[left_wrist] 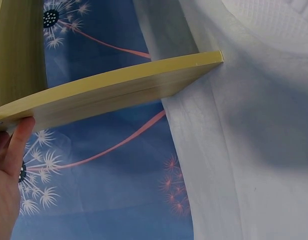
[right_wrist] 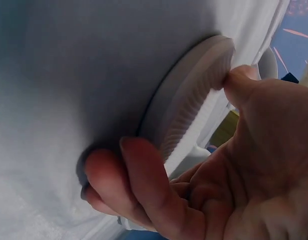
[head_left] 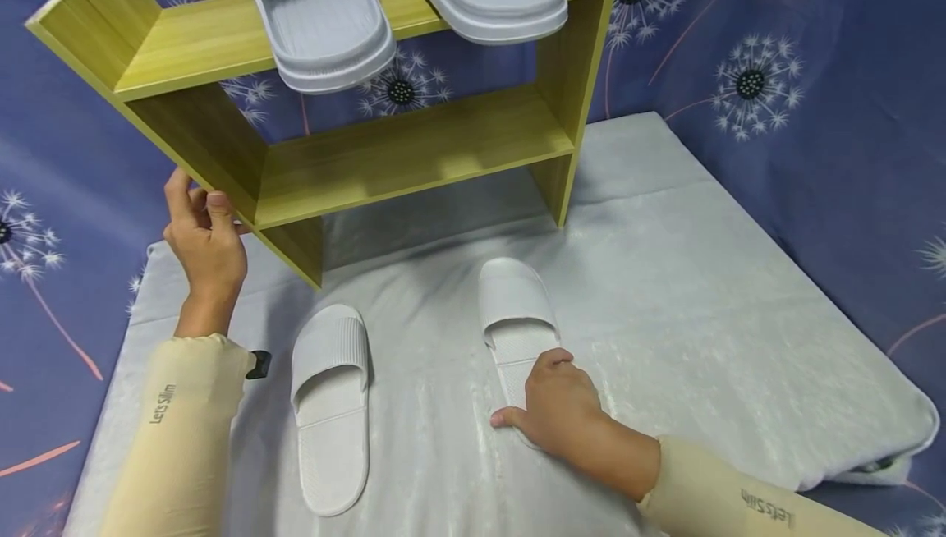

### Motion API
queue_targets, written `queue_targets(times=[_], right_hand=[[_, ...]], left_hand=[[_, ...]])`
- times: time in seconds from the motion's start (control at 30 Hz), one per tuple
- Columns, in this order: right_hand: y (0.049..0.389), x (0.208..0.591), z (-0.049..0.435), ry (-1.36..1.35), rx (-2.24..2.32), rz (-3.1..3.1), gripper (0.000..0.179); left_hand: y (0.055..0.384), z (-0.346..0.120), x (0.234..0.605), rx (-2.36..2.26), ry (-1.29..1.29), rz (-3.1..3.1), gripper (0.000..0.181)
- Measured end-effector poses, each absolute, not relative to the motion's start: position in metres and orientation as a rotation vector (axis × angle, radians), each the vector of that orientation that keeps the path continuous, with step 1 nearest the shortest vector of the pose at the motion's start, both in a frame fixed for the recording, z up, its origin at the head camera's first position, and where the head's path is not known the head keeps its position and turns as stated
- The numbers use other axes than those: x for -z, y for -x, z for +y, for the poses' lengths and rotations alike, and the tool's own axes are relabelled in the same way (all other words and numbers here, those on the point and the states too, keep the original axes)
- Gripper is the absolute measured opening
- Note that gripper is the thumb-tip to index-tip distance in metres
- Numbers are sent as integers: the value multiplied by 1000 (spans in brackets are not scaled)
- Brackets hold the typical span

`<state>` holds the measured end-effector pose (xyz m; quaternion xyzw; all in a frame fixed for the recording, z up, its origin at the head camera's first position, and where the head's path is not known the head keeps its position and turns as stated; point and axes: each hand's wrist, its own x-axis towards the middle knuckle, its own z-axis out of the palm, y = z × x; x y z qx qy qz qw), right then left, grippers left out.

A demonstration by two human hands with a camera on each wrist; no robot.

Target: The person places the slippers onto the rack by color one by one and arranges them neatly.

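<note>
My right hand point(head_left: 565, 401) reaches over the heel part of a white slipper point(head_left: 515, 295) lying on the grey cloth. In the right wrist view its thumb and curled fingers span the ribbed edge of this slipper point(right_wrist: 194, 97). A second white slipper point(head_left: 332, 438) with a ribbed strap lies to the left, toe toward the shelf. My left hand point(head_left: 207, 241) is at the outer side of the yellow wooden shelf point(head_left: 414, 163). The left wrist view shows its fingertips touching the outside of the side panel point(left_wrist: 118, 92), fingers mostly straight.
Two grey clogs point(head_left: 325, 40) sit on the shelf's upper board, their ends overhanging the front edge. Grey cloth point(head_left: 702, 315) covers the table. Blue curtain with dandelion prints point(head_left: 813, 151) hangs behind and at both sides.
</note>
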<state>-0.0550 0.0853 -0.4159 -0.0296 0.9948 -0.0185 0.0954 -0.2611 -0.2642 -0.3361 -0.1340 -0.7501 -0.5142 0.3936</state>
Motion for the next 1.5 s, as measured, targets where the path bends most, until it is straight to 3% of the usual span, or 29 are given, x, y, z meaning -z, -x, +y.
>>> queue_targets(times=[0.5,1.5], right_hand=[[61,407,97,107,237,2811,101],[69,363,106,150,378,2861,98]], left_hand=[[256,-267,340,1241,325,-1966,37],[257,-264,335,1243,335,-1960,37]])
